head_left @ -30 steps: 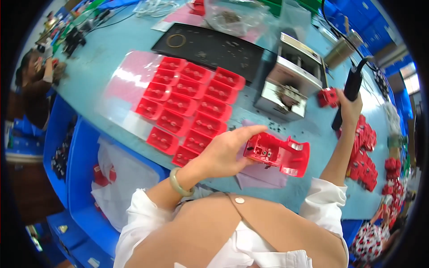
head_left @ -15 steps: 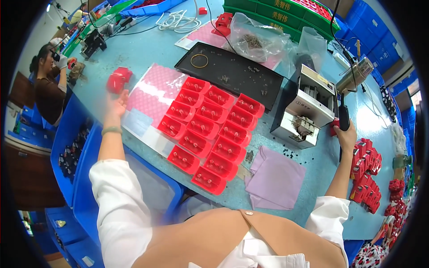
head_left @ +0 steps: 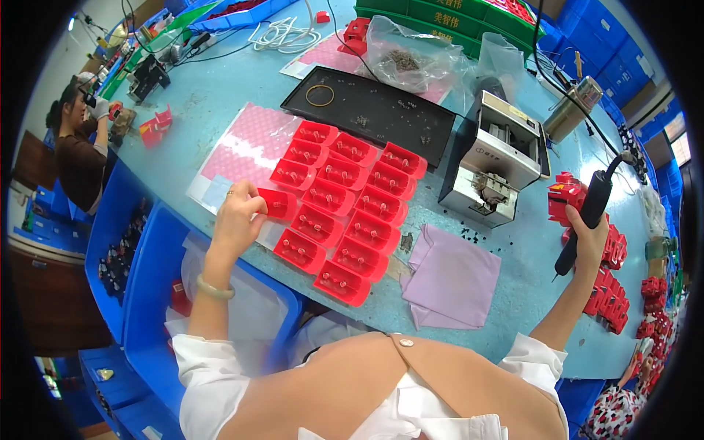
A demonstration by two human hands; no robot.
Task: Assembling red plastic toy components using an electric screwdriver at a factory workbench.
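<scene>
My left hand (head_left: pixel 238 220) is closed on the edge of a red plastic shell (head_left: pixel 279 204) at the left of several like it, laid open side up in rows (head_left: pixel 340 173). Each shell has small clear posts inside. In my right hand (head_left: pixel 591 238) is a black electric screwdriver (head_left: pixel 595 198), held aslant with its bit pointing down toward me. A red plastic piece (head_left: pixel 566 193) is at the fingertips of that same hand; how it is gripped is partly hidden. At the far left a blurred red piece (head_left: pixel 155 127) is apart from both hands.
Right of the rows stands a grey-and-white machine (head_left: pixel 493 165), with a black tray (head_left: pixel 370 117) behind them. A lilac cloth (head_left: pixel 456 279) lies near the front edge. Red pieces (head_left: pixel 609 297) are piled at right. Blue bins (head_left: pixel 150 293) flank the table; a co-worker (head_left: pixel 77 147) sits far left.
My left hand has come away from the red piece at the far left to a shell in the rows. That piece has shifted further left. My right hand has raised the screwdriver and a red piece.
</scene>
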